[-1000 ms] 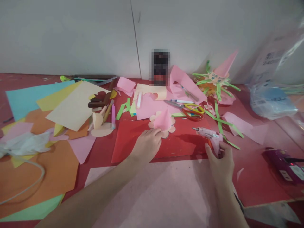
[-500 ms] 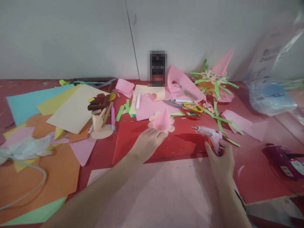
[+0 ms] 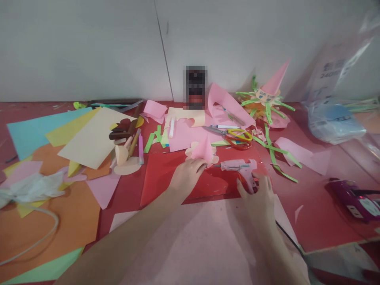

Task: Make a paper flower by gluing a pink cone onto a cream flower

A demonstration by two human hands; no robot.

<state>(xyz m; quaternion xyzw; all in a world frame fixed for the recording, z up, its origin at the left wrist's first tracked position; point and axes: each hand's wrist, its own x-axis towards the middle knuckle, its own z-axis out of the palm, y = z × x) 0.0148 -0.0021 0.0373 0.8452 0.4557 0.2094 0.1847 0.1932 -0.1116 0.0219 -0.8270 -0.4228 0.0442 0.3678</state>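
Note:
A small pink paper cone stands on a cream petal-edged paper base over a red board. My left hand has its fingers closed at the near edge of this cone piece. My right hand is wrapped round the handle of a pink hot glue gun. The gun's nozzle points left, close to the base's right edge and my left fingertips. Whether the nozzle touches the paper I cannot tell.
Scissors lie behind the board. A finished-looking cone figure with green paper strips stands at the back right. Coloured sheets cover the left side. A purple power strip lies at right, and a black cord runs below my right wrist.
My right hand has moved left with the glue gun, bringing its nozzle from well right of the cone piece to its edge. My left hand has stayed at the cone piece.

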